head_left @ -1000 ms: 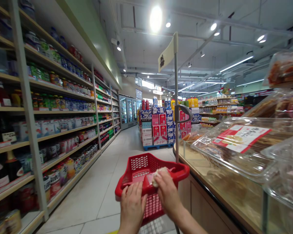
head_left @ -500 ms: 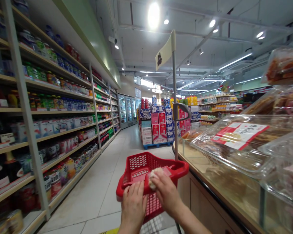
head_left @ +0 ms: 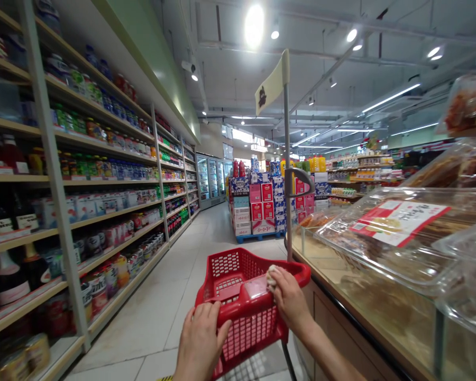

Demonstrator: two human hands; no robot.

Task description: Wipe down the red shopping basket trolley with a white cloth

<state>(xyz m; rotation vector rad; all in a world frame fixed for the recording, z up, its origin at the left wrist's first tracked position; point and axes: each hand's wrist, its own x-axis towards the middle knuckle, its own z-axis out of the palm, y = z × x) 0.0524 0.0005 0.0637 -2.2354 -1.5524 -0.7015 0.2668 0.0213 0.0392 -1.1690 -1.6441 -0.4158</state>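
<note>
A red plastic shopping cart basket [head_left: 244,296] with pierced walls stands in front of me. My left hand [head_left: 201,334] grips its near left rim, fingers over the edge and thumb on the near side. In my right hand [head_left: 290,296] is a crumpled whitish cloth [head_left: 272,277], pressed on the top of the near rim, toward the right. Between my hands, a clear-looking panel [head_left: 257,288] lies in the rim. Part of the cloth is hidden by my fingers.
A grey pole [head_left: 287,159] with a pale flag [head_left: 269,87] rises behind the basket. Packed shelves [head_left: 111,180] line the left. Close on the right, a counter [head_left: 341,312] bears clear food trays [head_left: 388,233]. Stacked boxes [head_left: 262,211] stand ahead on the tiled floor [head_left: 178,280].
My right hand has slid the cloth rightward along the rim, uncovering the panel. My left hand has shifted left and down to the basket's corner. The view has turned slightly left.
</note>
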